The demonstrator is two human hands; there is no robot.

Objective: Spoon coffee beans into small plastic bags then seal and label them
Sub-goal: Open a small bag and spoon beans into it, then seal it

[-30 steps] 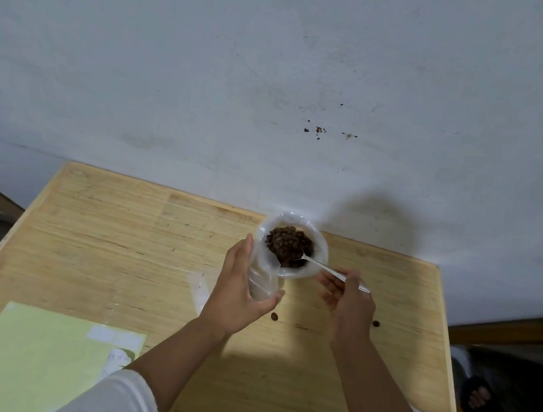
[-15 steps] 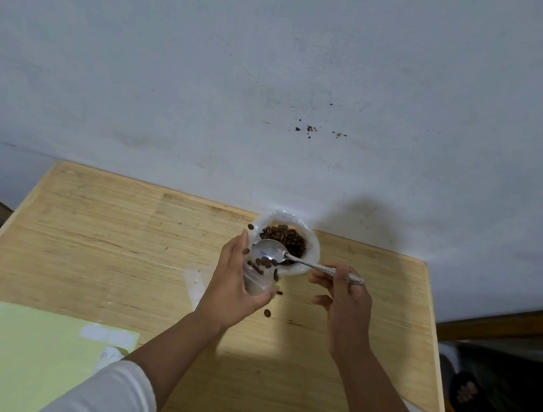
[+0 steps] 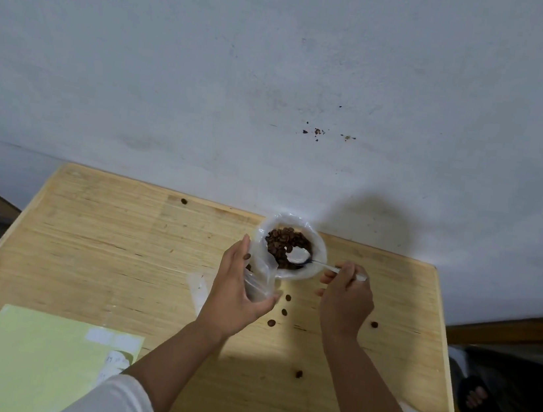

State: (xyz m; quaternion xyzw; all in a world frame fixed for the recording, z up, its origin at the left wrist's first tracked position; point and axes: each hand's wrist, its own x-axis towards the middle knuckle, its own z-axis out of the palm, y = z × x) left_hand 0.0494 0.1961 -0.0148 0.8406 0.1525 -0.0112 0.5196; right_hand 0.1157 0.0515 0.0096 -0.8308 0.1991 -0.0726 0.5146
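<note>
Right hand (image 3: 346, 295) dips spoon (image 3: 301, 256) in beans (image 3: 281, 241).

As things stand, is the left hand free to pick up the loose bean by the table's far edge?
Probably not: the left hand grips the small plastic bag, so it is occupied, though nothing lies between it and the loose bean.

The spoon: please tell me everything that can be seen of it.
The spoon looks like shiny metal, with a rounded bowl and a thin, straight handle. Its bowl looks empty and lies over the coffee beans inside the white bowl. The handle runs to the right, where the right hand pinches its end. The spoon lies nearly level.
</note>
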